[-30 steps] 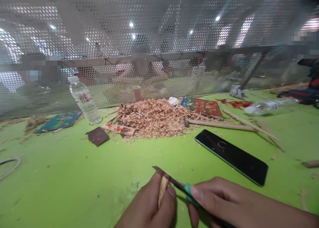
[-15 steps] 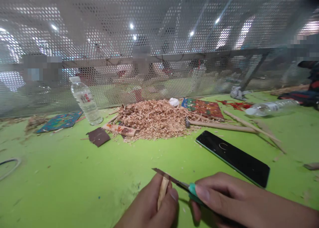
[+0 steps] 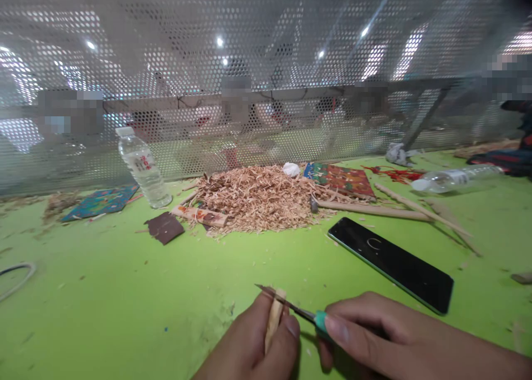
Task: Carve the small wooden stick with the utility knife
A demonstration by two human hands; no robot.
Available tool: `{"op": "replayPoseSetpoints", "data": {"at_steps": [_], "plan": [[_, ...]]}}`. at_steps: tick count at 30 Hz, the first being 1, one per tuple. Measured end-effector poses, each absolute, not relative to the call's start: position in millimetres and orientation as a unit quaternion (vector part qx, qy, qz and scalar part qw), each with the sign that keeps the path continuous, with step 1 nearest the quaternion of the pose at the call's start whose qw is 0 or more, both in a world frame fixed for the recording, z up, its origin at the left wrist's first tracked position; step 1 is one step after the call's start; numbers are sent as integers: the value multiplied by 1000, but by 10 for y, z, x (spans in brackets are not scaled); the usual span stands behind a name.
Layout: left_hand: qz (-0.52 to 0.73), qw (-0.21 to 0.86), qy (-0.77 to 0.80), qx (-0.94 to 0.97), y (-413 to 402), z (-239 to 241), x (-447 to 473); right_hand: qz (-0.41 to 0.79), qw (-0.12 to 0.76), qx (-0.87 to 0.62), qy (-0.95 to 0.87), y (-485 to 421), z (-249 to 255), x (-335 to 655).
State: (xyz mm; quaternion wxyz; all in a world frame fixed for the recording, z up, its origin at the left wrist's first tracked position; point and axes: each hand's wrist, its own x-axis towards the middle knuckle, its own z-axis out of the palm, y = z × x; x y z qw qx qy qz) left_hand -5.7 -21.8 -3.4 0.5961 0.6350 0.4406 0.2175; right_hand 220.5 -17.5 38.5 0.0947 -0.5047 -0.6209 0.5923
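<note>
1. This place is looking like a woodworking workshop: a heaped mound of curled, tan wood shavings (image 3: 261, 200) is covering part of a bright-green, flat work table (image 3: 116, 291).
2. The right hand (image 3: 369, 333) is holding a slim, dark-bladed knife with a green handle (image 3: 320, 320) across a pale, narrow wooden stick (image 3: 273, 322) in the left hand (image 3: 253, 338).
3. A long, wooden-handled tool with a dark head (image 3: 374, 209) is lying beside the shavings.
4. A grey, perforated screen (image 3: 266, 14) is standing behind the table, with white lights (image 3: 220, 41) and blurred people (image 3: 236, 111) showing through.
</note>
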Motion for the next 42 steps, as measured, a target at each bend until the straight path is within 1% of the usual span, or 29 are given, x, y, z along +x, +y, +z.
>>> {"op": "replayPoseSetpoints", "data": {"at_steps": [3, 5, 8, 10, 14, 15, 16, 19, 21, 23, 24, 28, 30, 33, 38, 42], "plan": [[198, 574, 453, 653, -219, -67, -48, 487, 113, -514, -697, -196, 372, 2222], [193, 563, 463, 656, -237, -76, -51, 438, 102, -511, -732, -218, 352, 2239], [208, 564, 475, 642, -277, -66, -69, 386, 85, -506, -766, -239, 316, 2259], [227, 566, 486, 626, -297, -58, -83, 375, 90, -492, -780, -236, 301, 2254], [252, 571, 491, 608, -298, -71, -94, 390, 125, -487, -772, -208, 299, 2208], [259, 573, 486, 607, -292, -77, -92, 413, 134, -494, -753, -203, 299, 2201], [263, 575, 480, 608, -286, -81, -89, 456, 140, -500, -723, -203, 299, 2199], [273, 575, 464, 616, -277, -78, -81, 642, 142, -479, -582, -216, 296, 2230], [273, 573, 464, 618, -277, -65, -76, 705, 141, -463, -518, -223, 301, 2260], [274, 572, 468, 615, -271, -48, -64, 697, 131, -468, -528, -217, 320, 2270], [275, 573, 469, 613, -264, -41, -54, 672, 124, -477, -553, -209, 332, 2265], [260, 580, 467, 615, -234, -50, -21, 511, 100, -526, -672, -179, 363, 2213], [248, 575, 482, 613, -241, -81, -29, 468, 83, -538, -696, -179, 359, 2191], [258, 572, 494, 601, -271, -127, -62, 458, 65, -542, -701, -187, 348, 2170], [242, 562, 480, 628, -262, -139, -70, 449, 95, -549, -698, -194, 329, 2138], [256, 561, 452, 644, -233, -83, -47, 536, 109, -532, -647, -224, 298, 2127]]}}
